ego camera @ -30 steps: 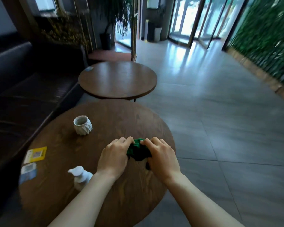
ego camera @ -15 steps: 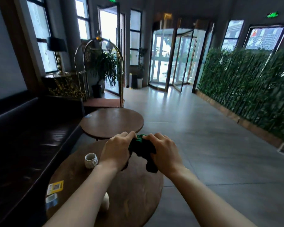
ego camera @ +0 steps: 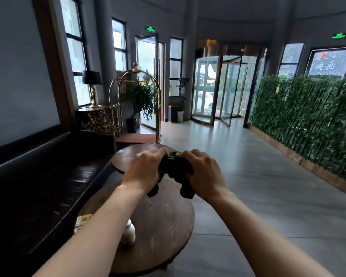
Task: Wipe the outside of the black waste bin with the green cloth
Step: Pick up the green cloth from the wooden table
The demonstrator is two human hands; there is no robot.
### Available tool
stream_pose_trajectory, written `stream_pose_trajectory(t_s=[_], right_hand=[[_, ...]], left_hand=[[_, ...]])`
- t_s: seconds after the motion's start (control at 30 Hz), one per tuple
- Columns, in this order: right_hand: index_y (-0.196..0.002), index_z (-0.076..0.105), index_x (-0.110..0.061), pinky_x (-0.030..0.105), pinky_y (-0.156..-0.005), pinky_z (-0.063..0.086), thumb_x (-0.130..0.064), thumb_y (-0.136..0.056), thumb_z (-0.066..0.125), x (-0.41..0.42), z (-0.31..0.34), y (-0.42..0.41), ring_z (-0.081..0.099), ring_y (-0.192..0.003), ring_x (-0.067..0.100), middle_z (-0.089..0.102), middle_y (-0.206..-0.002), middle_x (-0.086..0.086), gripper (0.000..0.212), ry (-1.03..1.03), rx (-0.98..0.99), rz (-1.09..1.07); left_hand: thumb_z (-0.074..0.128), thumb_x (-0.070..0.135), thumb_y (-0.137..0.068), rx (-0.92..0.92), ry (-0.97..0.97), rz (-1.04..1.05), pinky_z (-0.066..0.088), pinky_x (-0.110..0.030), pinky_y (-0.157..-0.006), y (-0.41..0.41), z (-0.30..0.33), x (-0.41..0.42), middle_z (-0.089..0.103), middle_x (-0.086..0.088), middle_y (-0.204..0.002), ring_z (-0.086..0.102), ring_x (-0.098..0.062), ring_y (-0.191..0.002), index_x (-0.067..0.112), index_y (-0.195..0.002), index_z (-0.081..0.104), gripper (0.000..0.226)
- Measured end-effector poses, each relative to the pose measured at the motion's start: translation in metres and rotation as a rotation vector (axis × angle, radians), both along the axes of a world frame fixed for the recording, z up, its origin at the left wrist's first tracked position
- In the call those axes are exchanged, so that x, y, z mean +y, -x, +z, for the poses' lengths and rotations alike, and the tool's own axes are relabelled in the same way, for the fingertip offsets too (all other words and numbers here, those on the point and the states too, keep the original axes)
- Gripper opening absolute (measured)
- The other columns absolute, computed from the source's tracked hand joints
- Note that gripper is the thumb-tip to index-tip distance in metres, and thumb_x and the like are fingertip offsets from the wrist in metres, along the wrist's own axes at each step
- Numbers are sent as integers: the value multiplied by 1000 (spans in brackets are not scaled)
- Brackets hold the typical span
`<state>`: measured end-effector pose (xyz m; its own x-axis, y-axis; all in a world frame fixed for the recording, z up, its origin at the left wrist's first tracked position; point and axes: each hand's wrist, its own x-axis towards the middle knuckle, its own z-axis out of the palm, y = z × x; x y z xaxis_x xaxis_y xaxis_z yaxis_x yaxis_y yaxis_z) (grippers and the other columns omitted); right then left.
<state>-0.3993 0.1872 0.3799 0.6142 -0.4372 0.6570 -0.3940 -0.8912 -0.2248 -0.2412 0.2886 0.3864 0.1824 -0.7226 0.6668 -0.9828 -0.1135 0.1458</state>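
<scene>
I hold the bunched dark green cloth in both hands, raised above the near round wooden table. My left hand grips its left side and my right hand grips its right side, fingers curled round it. Two ends of the cloth hang down below my hands. A dark box-shaped container stands far off on the floor by the doors; I cannot tell whether it is the black waste bin.
A white pump bottle and a yellow card lie on the near table. A second round table stands beyond it, a dark sofa on the left, a brass luggage cart behind. Grey floor runs to the revolving door; a bamboo hedge lines the right.
The cloth has been lifted off the table, still held in both hands. The view has tilted up from the tabletop to the lobby, so the white cup is now hidden.
</scene>
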Motion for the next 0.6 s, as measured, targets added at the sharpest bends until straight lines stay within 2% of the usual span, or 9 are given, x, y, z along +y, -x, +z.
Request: stream_pose_trajectory(t_s=[0.27,0.6], right_hand=[[-129,66,-23,41,-82,53,-11,-85,69,24,-21,52,63,-101,34,69,-113,7,46,-48,43,40],[-123,68,-23,34,-72,48,-12,-79,76,31,-45,53,64,-95,32,69,-106,6,46,-44,40,19]], left_hand=[[64,14,-85,27,-54,46,54,-42,-69,59,-20,35,65,-2,-88,67,-34,-84,25,-106,58,25],[65,10,-86,5,-90,77,46,-36,-64,61,-41,42,62,1,-86,66,-29,-80,26,-106,57,26]])
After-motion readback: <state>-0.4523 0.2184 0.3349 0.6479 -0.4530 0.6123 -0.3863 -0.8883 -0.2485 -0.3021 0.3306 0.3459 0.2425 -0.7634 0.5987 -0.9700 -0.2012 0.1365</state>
